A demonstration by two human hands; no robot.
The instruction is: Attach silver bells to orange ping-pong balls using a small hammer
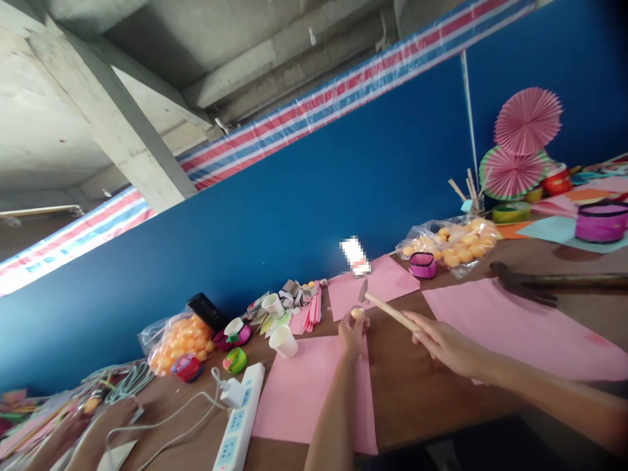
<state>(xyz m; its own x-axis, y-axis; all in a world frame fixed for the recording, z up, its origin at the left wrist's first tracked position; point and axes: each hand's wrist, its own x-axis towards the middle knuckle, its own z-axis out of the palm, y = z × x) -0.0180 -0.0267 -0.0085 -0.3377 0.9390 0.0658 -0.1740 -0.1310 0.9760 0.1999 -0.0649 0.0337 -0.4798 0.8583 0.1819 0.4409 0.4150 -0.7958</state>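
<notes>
My right hand (pixel 444 343) is closed round the pale wooden handle of a small hammer (pixel 392 313). The hammer's grey metal head is raised just above my left hand (pixel 350 337). Between the fingertips of that hand sits a small orange ball (pixel 357 313), with the fingers wrapped round its sides. Both hands are over the brown table (pixel 407 399), the left one above the upper right corner of a pink paper sheet (pixel 294 399). Whether anything else is pinched against the ball is too small to tell.
A white power strip (pixel 240 418) with cords lies left of the paper, near a white paper cup (pixel 283 341). Bags of orange balls (pixel 181 340) stand along the blue wall. A larger hammer (pixel 564 281) lies at right. Another person's hands (pixel 105 422) are at the lower left.
</notes>
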